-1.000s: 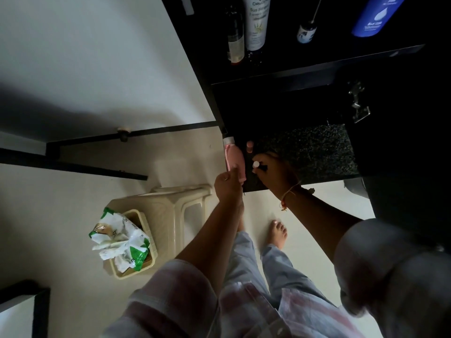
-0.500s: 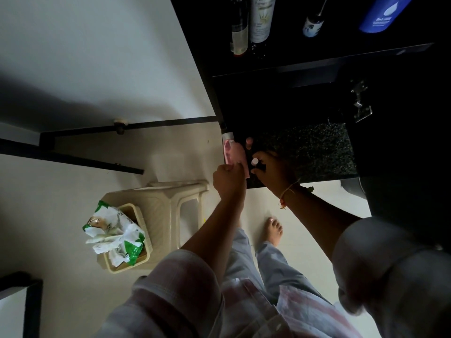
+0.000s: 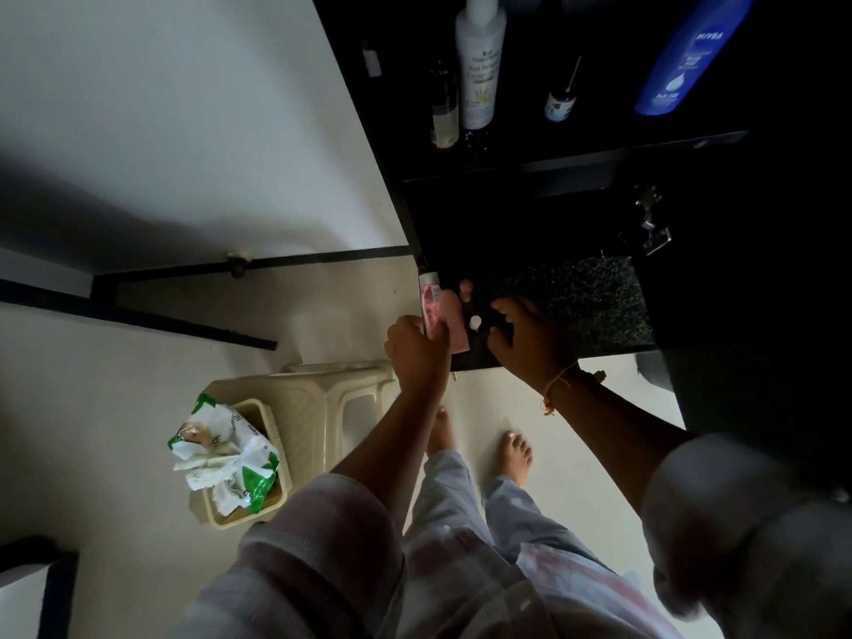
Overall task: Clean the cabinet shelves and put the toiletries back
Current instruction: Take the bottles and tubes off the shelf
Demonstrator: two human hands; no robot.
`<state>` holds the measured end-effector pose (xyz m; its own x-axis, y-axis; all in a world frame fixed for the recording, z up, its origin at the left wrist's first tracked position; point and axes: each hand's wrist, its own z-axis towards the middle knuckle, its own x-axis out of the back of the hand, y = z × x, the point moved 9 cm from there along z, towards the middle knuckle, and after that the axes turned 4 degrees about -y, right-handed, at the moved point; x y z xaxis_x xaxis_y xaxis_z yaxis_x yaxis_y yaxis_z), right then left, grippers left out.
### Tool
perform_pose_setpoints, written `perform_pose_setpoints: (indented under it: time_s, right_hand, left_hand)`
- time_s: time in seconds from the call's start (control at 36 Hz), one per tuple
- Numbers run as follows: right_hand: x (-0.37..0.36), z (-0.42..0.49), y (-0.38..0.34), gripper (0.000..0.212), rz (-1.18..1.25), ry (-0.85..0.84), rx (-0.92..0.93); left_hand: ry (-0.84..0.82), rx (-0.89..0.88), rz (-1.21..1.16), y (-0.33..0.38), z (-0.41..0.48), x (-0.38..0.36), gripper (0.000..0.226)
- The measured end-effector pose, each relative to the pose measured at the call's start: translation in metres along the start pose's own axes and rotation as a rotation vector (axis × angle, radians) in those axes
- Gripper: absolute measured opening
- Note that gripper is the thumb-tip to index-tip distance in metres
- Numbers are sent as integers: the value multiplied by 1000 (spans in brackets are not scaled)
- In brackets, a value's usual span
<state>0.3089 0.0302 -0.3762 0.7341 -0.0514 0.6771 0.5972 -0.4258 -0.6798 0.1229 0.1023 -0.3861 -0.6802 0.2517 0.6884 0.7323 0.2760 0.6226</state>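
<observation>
The left hand (image 3: 417,348) grips a pink tube (image 3: 454,322), with the fingers curled round its lower part. It holds the tube upright at the front left corner of the lower shelf (image 3: 576,306). Whether the tube already stands on the shelf is hidden by the fingers. The right hand (image 3: 530,339) is just beside it, above the same shelf, with its fingers bent toward a small white cap (image 3: 475,321). It is too dark there to tell if this hand holds the capped thing or only touches it.

Compared with one second ago, both hands have stayed at almost the same place, and the tube has not been let go. Only the view has lifted a little, so more of the upper shelf (image 3: 576,149) shows now. I judge that the putting back is in progress and that this tube is not yet placed.

The upper shelf already carries a dark bottle (image 3: 445,108), a white bottle (image 3: 479,62), a dropper bottle (image 3: 560,101) and a blue bottle (image 3: 687,57), all standing and apart from each other.

Down on the left there is a stool (image 3: 332,389) and a basket (image 3: 269,419) at its edge. In the basket lies a crumpled green and white pack (image 3: 226,458).
</observation>
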Motion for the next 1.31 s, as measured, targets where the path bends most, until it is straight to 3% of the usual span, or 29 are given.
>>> perform_pose_setpoints:
  time_s: [0.31, 0.47, 0.89, 1.08, 1.31]
  right_hand:
    - [98, -37, -55, 38, -29, 250, 99]
    - [168, -62, -105, 43, -18, 495, 214]
    - [331, -102, -190, 40, 53, 899, 335]
    - [381, -111, -197, 38, 78, 1000, 306]
    - [409, -103, -187, 38, 160, 918, 221]
  left_hand:
    - [9, -471, -1, 106, -57, 63, 33]
    - [84, -704, -50, 184, -94, 100, 29]
    - [278, -1144, -191, 352, -175, 182, 32]
    - [229, -1362, 14, 447, -204, 184, 44]
    - [-4, -1451, 383, 515, -199, 136, 72]
